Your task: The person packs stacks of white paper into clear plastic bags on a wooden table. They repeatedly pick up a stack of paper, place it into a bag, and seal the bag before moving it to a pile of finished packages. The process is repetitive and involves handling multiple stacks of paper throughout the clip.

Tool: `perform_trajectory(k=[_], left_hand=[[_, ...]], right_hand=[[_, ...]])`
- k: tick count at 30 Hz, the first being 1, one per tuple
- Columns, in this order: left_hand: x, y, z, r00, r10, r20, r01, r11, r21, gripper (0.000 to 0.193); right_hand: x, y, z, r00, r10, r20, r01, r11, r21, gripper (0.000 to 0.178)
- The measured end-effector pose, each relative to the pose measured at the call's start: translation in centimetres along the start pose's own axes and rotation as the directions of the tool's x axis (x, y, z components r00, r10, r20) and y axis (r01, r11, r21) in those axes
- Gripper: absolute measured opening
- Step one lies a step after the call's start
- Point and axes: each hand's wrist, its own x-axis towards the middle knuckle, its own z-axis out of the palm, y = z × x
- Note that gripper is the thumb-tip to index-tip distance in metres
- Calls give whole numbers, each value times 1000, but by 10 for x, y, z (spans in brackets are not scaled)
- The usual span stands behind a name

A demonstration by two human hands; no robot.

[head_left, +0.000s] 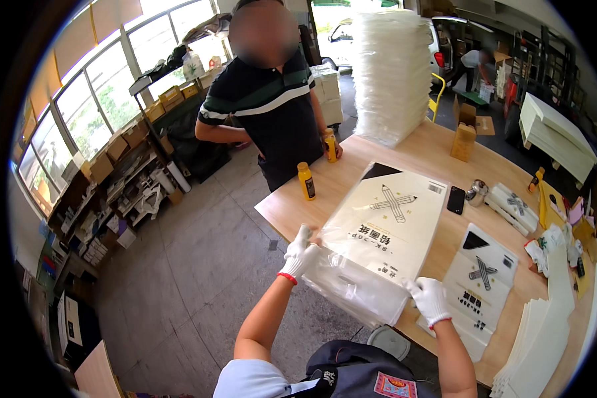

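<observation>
A large flat pack of white paper (351, 225) lies on the table in a clear bag printed with crossed pencils and a black corner. The bag's loose clear plastic end (351, 285) hangs toward me over the table's near edge. My left hand (298, 255), in a white knitted glove with a red cuff, is closed at the left edge of that plastic. At its right near corner, my right hand (429, 300), gloved alike, is closed on the plastic. Beside my right hand lies a flat printed bag (479, 282) of the same design.
Across the table a person (262, 99) stands, one hand at a yellow bottle (330, 146); another yellow bottle (306, 181) stands nearer. A tall stack of white sheets (390, 76) rises at the far end. To the right are a black phone (456, 199) and white strips (534, 338).
</observation>
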Motion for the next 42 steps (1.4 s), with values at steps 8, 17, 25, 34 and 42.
perform_trajectory(k=[8,17,25,34,42], left_hand=[[12,-23,34,966,234,111,-181,917,-355,39],[-54,-141,105,980,-38,-193,3,983,-182,72],[-192,-43,145,426,224,877,-63,974,-219,25],[-216,81,305,220,715,663,-737,568,-367,24],[-222,61,343,312,488,815,-542,796,-269,8]], right_hand=[[-4,2,70,853,-345,-393,387,922,31,79],[-36,37,111,648,-750,130,605,404,-686,49],[-136,145,37,989,-141,40,142,990,-25,23],[-178,297,-13,617,68,-784,-435,860,-267,51],[-176,339,5,708,-32,-705,-422,781,-460,52]])
